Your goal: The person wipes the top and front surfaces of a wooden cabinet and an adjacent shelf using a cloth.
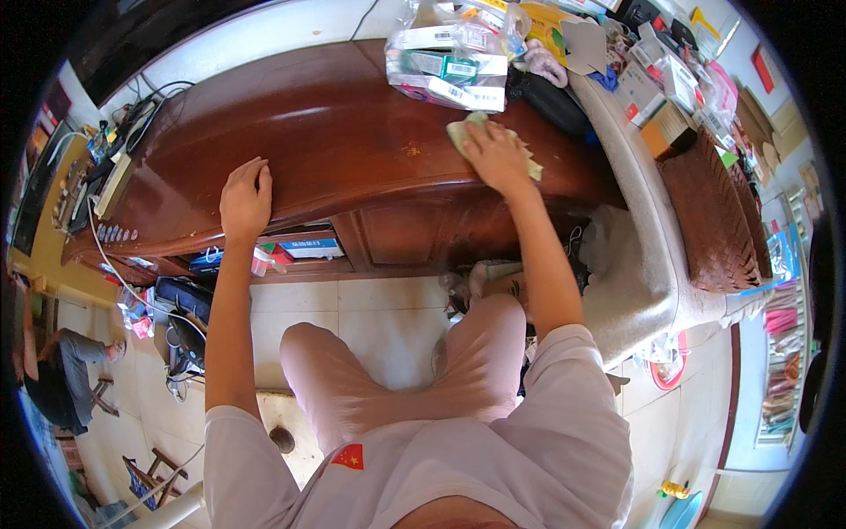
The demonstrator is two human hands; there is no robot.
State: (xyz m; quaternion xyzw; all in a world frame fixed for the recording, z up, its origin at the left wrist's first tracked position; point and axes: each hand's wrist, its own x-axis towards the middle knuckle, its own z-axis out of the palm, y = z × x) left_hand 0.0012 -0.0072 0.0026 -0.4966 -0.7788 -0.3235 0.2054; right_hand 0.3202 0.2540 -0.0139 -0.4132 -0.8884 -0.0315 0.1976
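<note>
A glossy reddish-brown wooden cabinet (pixel 324 132) with a curved front edge lies before me. Near that edge, my left hand (pixel 246 198) rests palm down on the top and holds nothing. My right hand (pixel 496 155) presses a pale yellow-green cloth (pixel 462 135) against the surface, its fingers spread over the fabric, which shows around them. Left of the cloth is a small yellowish mark (pixel 412 151) on the wood. Just behind the cloth sits a clear plastic bag (pixel 449 66) filled with boxes.
A dark elongated case (pixel 555 102) lies right of the bag. Beyond it, a cloth-covered surface (pixel 634 218) carries a woven brown basket (pixel 714 218) and piled boxes. Cables (pixel 142 119) and a power strip cluster at left. A seated person (pixel 66 370) is at far left, near a folding stool (pixel 155 476).
</note>
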